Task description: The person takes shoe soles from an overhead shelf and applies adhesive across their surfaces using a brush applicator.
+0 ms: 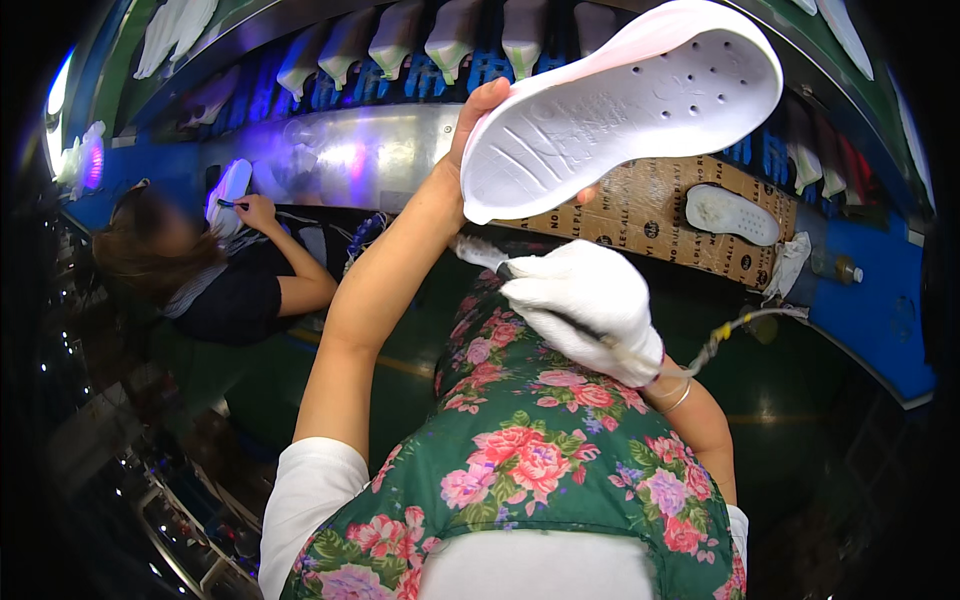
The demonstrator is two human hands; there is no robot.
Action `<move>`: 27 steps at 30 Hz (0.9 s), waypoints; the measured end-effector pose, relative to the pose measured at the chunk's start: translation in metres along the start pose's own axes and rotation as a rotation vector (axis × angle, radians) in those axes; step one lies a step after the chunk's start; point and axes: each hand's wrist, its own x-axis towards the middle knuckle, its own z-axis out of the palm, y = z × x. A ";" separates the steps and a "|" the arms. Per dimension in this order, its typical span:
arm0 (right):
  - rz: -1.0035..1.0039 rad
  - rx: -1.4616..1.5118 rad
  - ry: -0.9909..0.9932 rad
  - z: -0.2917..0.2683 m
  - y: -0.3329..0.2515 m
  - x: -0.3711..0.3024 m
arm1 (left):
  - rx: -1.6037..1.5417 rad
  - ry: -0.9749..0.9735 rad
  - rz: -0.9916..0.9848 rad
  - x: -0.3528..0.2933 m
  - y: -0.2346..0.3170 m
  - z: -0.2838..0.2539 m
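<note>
A large white shoe sole, with small holes in its forefoot, is raised in front of me. My left hand is closed around its heel end from behind; most of the fingers are hidden by the sole. Below it, my right hand wears a white knit glove and pinches a brush. The pale bristles point left, apart from the sole. A thin clear hose with yellow bands runs off to the right from behind the gloved hand.
A second white sole lies on printed brown cardboard, beside crumpled white paper and a clear bottle. Shoe uppers on lasts line the back. At left, a co-worker brushes another sole.
</note>
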 end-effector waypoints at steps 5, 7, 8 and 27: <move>0.172 0.100 0.113 -0.012 0.005 0.008 | 0.019 0.077 -0.012 0.000 0.004 0.009; 0.081 0.039 0.034 -0.007 0.005 0.007 | -0.099 0.000 0.012 0.004 0.003 0.001; 0.131 0.126 0.026 -0.005 0.000 0.006 | -0.096 0.001 0.014 0.005 0.003 0.002; 0.038 -0.404 0.310 -0.062 0.037 0.041 | -0.131 0.301 0.226 -0.038 -0.063 0.024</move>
